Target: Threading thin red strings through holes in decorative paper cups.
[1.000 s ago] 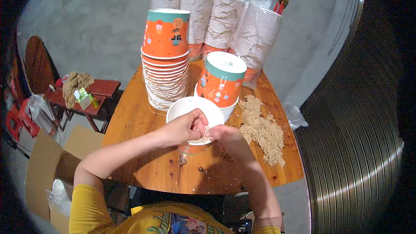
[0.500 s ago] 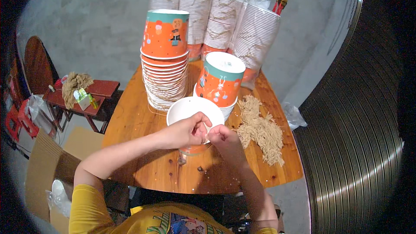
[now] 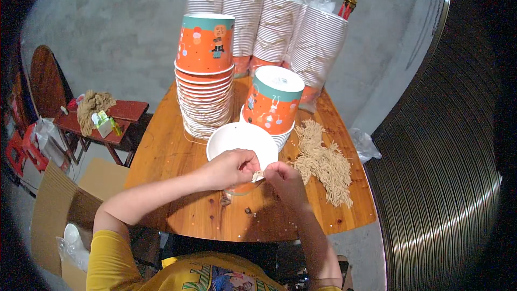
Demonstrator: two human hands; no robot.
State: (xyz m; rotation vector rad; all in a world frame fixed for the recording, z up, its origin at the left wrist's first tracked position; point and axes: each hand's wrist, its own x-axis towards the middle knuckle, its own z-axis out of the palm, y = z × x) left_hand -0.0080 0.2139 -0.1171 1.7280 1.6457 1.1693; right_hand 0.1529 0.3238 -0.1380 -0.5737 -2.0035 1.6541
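An upright paper bucket with a white inside and an orange outer wall stands on the table in front of me. At its near rim, my left hand and my right hand are close together, both with fingers pinched. A short bit of beige twine shows between the fingertips, against the bucket's rim; its ends are hidden by the fingers. To the right of my right hand lies a loose bundle of beige twine strands.
Upside-down orange and green paper buckets are stacked at the left and just behind the bucket. Tall plastic-wrapped stacks stand along the wooden table's far edge. A cardboard box and a red bench are at left.
My fingertips have drawn closer at the rim, the left fingers curling inward and down. The twine between them now shows more plainly. The stacks stay in place.
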